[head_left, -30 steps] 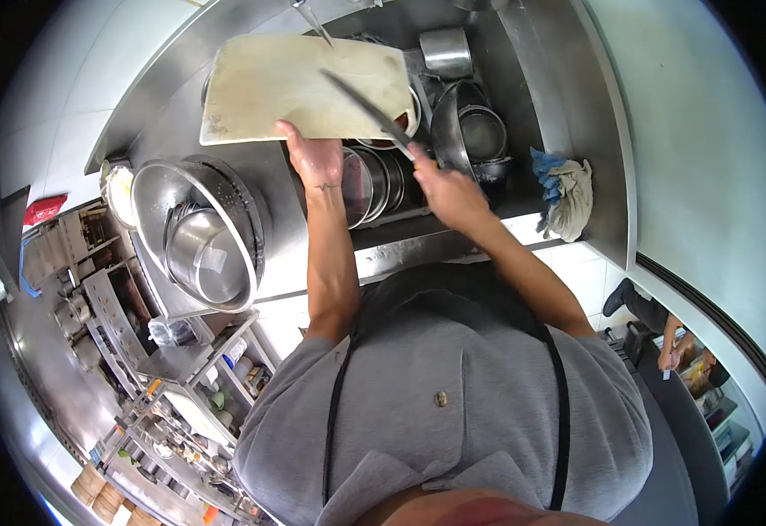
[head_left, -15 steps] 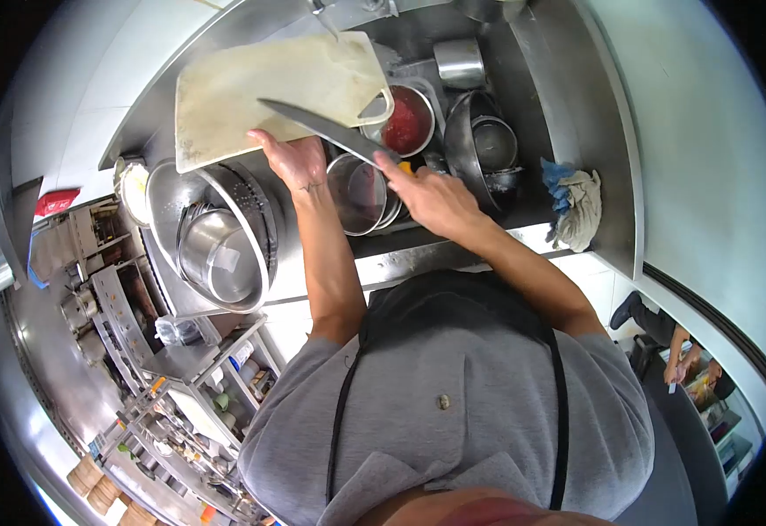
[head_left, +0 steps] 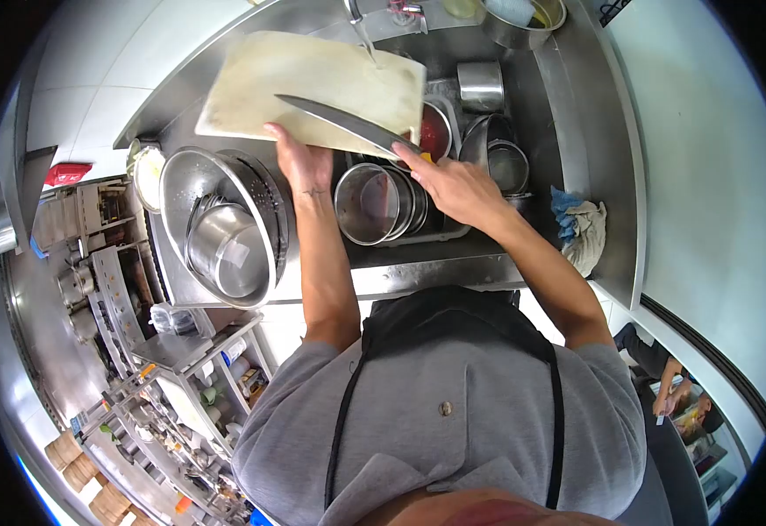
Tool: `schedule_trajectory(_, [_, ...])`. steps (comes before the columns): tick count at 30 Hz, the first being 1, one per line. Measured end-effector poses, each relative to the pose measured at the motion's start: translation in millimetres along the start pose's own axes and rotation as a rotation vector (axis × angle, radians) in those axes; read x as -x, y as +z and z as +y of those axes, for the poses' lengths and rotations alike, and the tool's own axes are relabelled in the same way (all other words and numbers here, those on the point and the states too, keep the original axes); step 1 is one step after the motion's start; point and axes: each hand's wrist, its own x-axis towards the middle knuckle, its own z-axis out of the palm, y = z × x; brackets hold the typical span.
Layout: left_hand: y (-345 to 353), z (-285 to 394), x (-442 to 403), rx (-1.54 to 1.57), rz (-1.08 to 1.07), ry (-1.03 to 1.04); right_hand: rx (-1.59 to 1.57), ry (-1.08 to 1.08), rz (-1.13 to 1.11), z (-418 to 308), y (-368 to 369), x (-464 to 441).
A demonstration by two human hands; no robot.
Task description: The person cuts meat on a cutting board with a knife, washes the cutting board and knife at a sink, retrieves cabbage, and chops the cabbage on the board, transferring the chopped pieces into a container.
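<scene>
My left hand [head_left: 302, 162] is closed on the near edge of a whitish plastic cutting board [head_left: 251, 88], thumb on top and its other fingers hidden beneath. Clear water runs from the tap [head_left: 354, 12] onto the board's far side. In my right hand [head_left: 462, 188] is a long kitchen knife [head_left: 343, 121] with a yellow handle, its blade slanting over the board and pointing left. Whether blade and board touch, I cannot tell. Under the board's right end, partly covered, sits a pot with red contents [head_left: 435, 131]. Steel pots [head_left: 368, 204] stand below my hands.
A large steel bowl [head_left: 172, 188] holding smaller pots sits left of the sink. Dark pans [head_left: 507, 167] and a steel pot [head_left: 481, 86] lie in the sink's right part. Blue and beige cloths [head_left: 583, 230] hang over the front edge. Another person's hands [head_left: 670, 399] show far right.
The cutting board has turned clockwise and its handle end has come down, covering more of the red-filled pot. Running water now lands on it. Both hands keep their hold; the view has shifted slightly.
</scene>
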Motion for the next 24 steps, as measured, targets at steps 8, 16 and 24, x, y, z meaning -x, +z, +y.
schedule_trajectory(8, [-2,-37,9,-0.096,0.034,-0.12,-0.036,0.396,-0.002,74,-14,32])
schedule_trajectory(16, [-8,-47,-4,-0.134,-0.074,-0.298,-0.021,0.341,-0.14,29,-25,54])
schedule_trajectory(24, [-16,-48,15,-0.164,-0.09,-0.25,-0.064,0.375,-0.053,54,-11,50])
